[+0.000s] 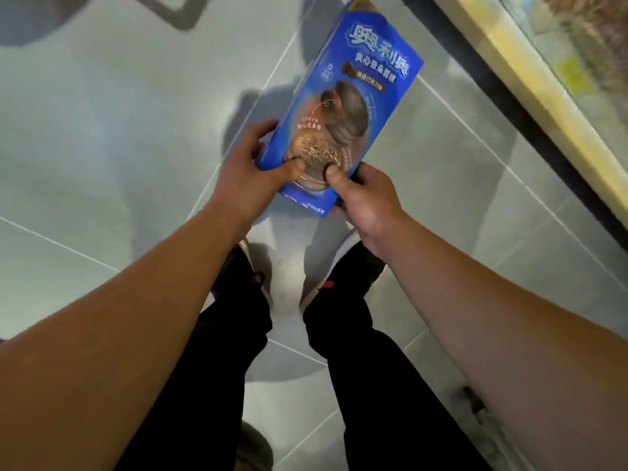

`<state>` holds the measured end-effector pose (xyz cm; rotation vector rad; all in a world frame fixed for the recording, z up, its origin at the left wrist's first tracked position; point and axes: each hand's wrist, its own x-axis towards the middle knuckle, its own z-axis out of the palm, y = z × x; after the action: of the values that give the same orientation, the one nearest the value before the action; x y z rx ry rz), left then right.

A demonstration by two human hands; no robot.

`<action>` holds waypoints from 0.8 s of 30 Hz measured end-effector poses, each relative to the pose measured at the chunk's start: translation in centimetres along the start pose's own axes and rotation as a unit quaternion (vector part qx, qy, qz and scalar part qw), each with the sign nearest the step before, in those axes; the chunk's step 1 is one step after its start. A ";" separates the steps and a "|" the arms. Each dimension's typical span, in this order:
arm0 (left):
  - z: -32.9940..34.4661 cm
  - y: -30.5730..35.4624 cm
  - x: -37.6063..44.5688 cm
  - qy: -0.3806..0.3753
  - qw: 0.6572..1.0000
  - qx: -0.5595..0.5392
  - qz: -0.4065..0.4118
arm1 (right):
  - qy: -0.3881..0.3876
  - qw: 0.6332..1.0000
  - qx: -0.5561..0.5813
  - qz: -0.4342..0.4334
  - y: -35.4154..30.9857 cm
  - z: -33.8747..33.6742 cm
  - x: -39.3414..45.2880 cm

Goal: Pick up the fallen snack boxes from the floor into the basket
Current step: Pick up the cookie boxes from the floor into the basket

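1. Blue cardboard: the snack box (343,110) is off the floor, held in the air above the person's shoes with its far end pointing toward one o'clock.
2. Left hand (244,171) grips its near left edge, thumb on the printed face; right hand (367,195) grips the near right corner. Both sets of fingers are clamped on the box, likely to steady a long, light carton.
3. No basket is in view.
4. A yellow-edged cabinet (530,83) bounds two o'clock; grey floor tiles (102,130) lie open from nine to eleven.
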<state>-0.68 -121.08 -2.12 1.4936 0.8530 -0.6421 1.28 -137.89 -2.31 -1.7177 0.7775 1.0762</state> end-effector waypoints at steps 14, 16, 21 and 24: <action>-11.6 18.7 -28.0 -0.004 0.950 0.291 0.116 | 0.102 0.925 -0.300 -0.209 -15.0 -7.3 -31.3; -12.9 21.4 -32.6 0.000 0.940 0.307 0.148 | 0.070 0.891 -0.360 -0.268 -17.8 -7.6 -36.0; -14.5 27.2 -42.9 -0.033 0.901 0.355 0.248 | -0.009 0.808 -0.457 -0.373 -22.9 -8.9 -45.5; -14.7 29.1 -47.7 -0.019 0.885 0.360 0.294 | -0.057 0.771 -0.502 -0.387 -24.9 -10.3 -49.7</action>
<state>-5.68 -112.85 54.85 2.2690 0.0649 -0.5397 5.20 -136.73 54.08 -2.4408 -0.7659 0.9984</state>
